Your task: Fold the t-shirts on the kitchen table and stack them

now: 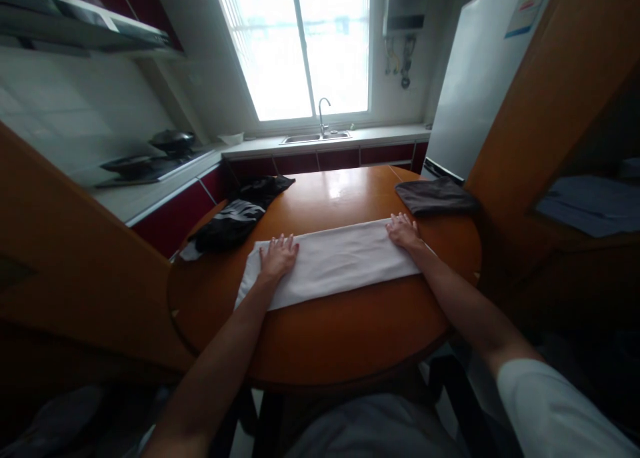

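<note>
Where the left hand (279,257) and right hand (402,231) lie, a white cloth (340,261) spans the table (340,345)

With the clock set at the table's middle, polished wood runs from the rounded rim at 6 o'clock up to the cloth's near edge. The cloth lies across the middle, lightly wrinkled, its ends toward 9 and 3 o'clock. Near its 9 o'clock end the left hand rests palm down, fingers spread; near its far 2 o'clock corner the right hand rests palm down, fingers slightly parted.

Beyond the cloth, wood reaches toward 12 o'clock, flanked by a crumpled black garment (230,225) at 10 and a folded dark grey cloth (436,197) at 2.

Farther off, two dark pans (173,140) sit on the stove (180,166) at 10, a pale bowl (231,139) at 11 and a sink (303,138) at 12; their contents cannot be made out. A refrigerator (480,71) stands at 2.
</note>
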`<control>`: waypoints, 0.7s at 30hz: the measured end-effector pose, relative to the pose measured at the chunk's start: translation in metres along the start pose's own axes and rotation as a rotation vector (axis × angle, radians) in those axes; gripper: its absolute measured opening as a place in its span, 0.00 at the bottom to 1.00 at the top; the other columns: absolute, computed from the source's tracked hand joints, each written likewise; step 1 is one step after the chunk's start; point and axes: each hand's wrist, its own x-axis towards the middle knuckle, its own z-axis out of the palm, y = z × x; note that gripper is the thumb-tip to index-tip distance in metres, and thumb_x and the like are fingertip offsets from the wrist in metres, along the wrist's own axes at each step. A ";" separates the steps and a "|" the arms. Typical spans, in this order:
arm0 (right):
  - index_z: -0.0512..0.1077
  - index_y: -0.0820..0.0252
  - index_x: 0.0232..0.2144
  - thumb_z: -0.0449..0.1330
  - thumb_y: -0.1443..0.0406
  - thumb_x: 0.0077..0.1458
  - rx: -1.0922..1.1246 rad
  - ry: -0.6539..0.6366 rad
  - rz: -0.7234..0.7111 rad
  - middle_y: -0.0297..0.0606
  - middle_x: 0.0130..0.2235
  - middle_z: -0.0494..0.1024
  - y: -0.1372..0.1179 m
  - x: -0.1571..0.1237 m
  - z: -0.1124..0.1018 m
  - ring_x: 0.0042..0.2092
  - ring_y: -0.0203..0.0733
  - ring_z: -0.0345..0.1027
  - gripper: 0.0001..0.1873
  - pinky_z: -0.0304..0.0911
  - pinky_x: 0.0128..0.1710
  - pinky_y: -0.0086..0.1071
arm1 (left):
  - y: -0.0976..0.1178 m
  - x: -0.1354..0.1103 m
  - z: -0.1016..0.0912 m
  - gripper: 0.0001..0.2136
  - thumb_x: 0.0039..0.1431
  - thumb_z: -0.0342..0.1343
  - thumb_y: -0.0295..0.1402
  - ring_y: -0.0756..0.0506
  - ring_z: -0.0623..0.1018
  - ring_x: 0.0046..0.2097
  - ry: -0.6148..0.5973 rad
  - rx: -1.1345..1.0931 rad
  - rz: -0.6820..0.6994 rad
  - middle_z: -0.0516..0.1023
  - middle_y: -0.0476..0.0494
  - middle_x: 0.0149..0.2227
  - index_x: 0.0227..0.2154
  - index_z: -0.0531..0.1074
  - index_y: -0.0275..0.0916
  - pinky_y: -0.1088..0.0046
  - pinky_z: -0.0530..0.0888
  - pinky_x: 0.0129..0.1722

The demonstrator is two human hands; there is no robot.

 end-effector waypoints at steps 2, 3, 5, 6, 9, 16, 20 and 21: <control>0.54 0.70 0.69 0.41 0.60 0.69 -0.009 0.047 0.013 0.58 0.72 0.48 -0.010 -0.007 -0.002 0.73 0.55 0.37 0.31 0.31 0.68 0.59 | 0.000 -0.003 -0.001 0.30 0.72 0.33 0.48 0.31 0.52 0.72 0.035 0.023 -0.064 0.52 0.35 0.72 0.70 0.56 0.40 0.37 0.48 0.66; 0.53 0.72 0.69 0.40 0.62 0.69 -0.012 0.075 0.011 0.60 0.72 0.46 -0.019 -0.012 -0.002 0.73 0.57 0.35 0.31 0.28 0.67 0.62 | 0.005 -0.006 -0.002 0.31 0.72 0.33 0.48 0.30 0.52 0.72 0.059 0.038 -0.048 0.52 0.33 0.72 0.70 0.56 0.38 0.38 0.48 0.67; 0.52 0.72 0.70 0.40 0.64 0.68 -0.014 0.112 -0.039 0.59 0.73 0.44 -0.042 -0.025 0.001 0.73 0.56 0.32 0.31 0.24 0.67 0.61 | 0.026 -0.014 -0.002 0.31 0.72 0.34 0.48 0.31 0.51 0.72 0.093 0.066 0.084 0.51 0.31 0.72 0.70 0.54 0.35 0.41 0.49 0.67; 0.53 0.70 0.70 0.41 0.64 0.68 -0.010 0.107 -0.104 0.55 0.73 0.44 -0.055 -0.032 0.005 0.73 0.53 0.32 0.31 0.25 0.68 0.58 | 0.041 -0.018 -0.002 0.30 0.72 0.35 0.47 0.33 0.50 0.73 0.084 0.073 0.192 0.50 0.33 0.72 0.70 0.53 0.36 0.42 0.48 0.68; 0.56 0.65 0.69 0.43 0.63 0.67 0.018 -0.007 -0.388 0.48 0.73 0.47 -0.089 -0.051 0.018 0.73 0.49 0.36 0.30 0.33 0.69 0.52 | 0.089 -0.022 0.001 0.29 0.72 0.36 0.45 0.35 0.50 0.73 -0.051 0.023 0.425 0.49 0.36 0.73 0.70 0.53 0.38 0.43 0.52 0.67; 0.56 0.60 0.69 0.41 0.61 0.69 0.025 -0.123 -0.521 0.43 0.72 0.52 -0.094 -0.056 0.029 0.73 0.45 0.40 0.30 0.36 0.70 0.48 | 0.137 -0.011 0.016 0.26 0.71 0.37 0.34 0.38 0.53 0.72 -0.037 -0.115 0.500 0.53 0.37 0.72 0.70 0.54 0.37 0.49 0.54 0.68; 0.55 0.59 0.70 0.42 0.58 0.69 0.004 -0.120 -0.504 0.44 0.72 0.50 -0.090 -0.048 0.024 0.73 0.46 0.38 0.30 0.32 0.70 0.51 | 0.134 -0.011 0.019 0.26 0.72 0.37 0.37 0.38 0.53 0.72 -0.032 -0.108 0.473 0.53 0.38 0.72 0.69 0.55 0.38 0.48 0.53 0.68; 0.55 0.59 0.70 0.42 0.57 0.69 0.000 -0.122 -0.496 0.44 0.73 0.49 -0.089 -0.046 0.023 0.73 0.47 0.37 0.31 0.32 0.70 0.52 | 0.134 -0.012 0.019 0.26 0.72 0.37 0.37 0.38 0.53 0.72 -0.033 -0.105 0.468 0.53 0.38 0.72 0.69 0.56 0.39 0.48 0.53 0.68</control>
